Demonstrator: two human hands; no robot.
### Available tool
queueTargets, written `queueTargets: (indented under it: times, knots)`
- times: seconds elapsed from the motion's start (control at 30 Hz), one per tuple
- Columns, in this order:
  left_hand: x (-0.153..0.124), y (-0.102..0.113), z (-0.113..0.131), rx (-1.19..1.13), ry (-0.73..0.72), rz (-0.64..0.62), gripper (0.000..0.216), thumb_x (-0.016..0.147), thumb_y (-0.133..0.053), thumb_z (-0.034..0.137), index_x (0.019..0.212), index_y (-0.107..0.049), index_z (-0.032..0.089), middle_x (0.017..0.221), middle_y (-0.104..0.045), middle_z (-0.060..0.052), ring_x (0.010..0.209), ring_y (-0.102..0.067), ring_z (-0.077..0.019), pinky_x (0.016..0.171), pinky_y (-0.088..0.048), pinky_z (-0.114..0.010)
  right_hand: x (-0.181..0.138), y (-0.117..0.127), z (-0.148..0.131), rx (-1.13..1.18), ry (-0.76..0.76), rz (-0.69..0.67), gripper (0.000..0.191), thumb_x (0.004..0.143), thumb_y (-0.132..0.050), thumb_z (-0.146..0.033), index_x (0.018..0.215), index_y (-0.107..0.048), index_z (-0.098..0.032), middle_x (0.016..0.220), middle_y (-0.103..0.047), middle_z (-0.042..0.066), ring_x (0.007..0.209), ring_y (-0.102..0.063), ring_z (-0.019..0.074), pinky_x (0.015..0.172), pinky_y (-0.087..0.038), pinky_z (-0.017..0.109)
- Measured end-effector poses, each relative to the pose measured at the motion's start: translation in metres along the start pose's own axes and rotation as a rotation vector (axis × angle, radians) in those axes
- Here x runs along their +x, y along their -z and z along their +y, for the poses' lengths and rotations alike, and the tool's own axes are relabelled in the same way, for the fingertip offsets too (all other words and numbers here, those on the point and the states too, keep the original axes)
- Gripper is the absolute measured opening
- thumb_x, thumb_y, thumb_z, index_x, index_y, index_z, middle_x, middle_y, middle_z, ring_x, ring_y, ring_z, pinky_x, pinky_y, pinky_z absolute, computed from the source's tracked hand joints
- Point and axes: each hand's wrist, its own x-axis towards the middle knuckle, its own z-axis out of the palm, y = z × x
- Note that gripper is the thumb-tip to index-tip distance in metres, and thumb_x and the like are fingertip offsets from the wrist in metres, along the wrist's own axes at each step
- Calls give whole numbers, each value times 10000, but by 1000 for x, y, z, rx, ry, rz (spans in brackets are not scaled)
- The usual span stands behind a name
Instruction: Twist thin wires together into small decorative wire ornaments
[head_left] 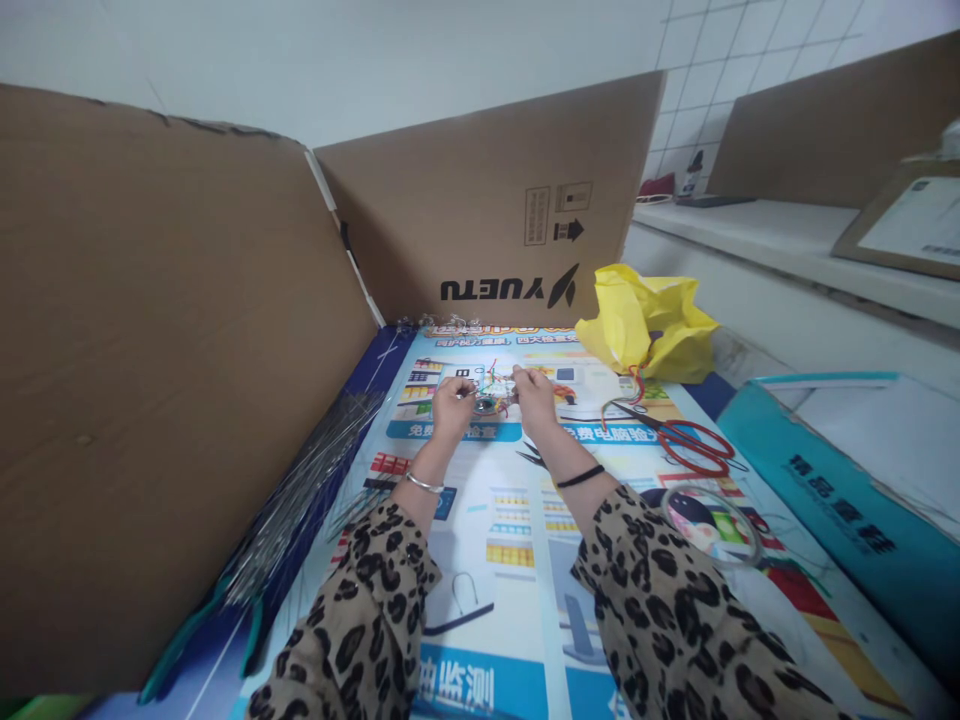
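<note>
Over the printed sheet (465, 500), my left hand (453, 408) and my right hand (534, 398) face each other a short way apart. Between them is a small wire piece (487, 404) with red, green and other coloured strands and a round, shiny part in its middle. My left fingers pinch its left side, while my right thumb and fingers pinch the right side. The exact grip points are too small to make out. Dark pointed tool tips (531, 456) show beside my right wrist; the rest of that tool is hidden by the arm.
Cardboard panels (480, 220) stand left and behind. On the left lie thin metal wires (307, 480) and teal handles (253, 640). Rightward are red-handled scissors (697, 447), a tape roll (754, 540), a yellow bag (649, 320) with coloured strands, and a teal box (840, 520).
</note>
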Motion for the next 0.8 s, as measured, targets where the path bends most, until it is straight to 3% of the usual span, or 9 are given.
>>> queueTargets:
  times: [0.23, 0.53, 0.8]
  knots:
    - [5, 7, -6, 19, -8, 24, 171, 593, -503, 26, 596, -575, 181, 654, -555, 11, 681, -514, -136, 700, -410, -265, 2, 2, 0, -68, 68, 19, 324, 742, -524, -452, 559, -413, -208, 499, -371, -58, 505, -361, 100, 482, -309, 232]
    - [-6, 2, 8, 12, -119, -90, 215, 589, -472, -17, 591, -556, 181, 685, -534, 8, 715, -511, -133, 696, -400, -252, -8, 0, -3, -156, 142, -46, 337, 730, -550, -423, 522, -403, -203, 497, -373, -59, 536, -348, 107, 524, -277, 246]
    - [-8, -4, 4, -72, -55, -94, 198, 593, -485, -4, 601, -563, 177, 700, -526, 0, 732, -498, -142, 726, -396, -278, -10, -1, -6, -52, 74, -30, 315, 689, -604, -389, 502, -440, -195, 497, -401, -61, 542, -362, 98, 536, -295, 241]
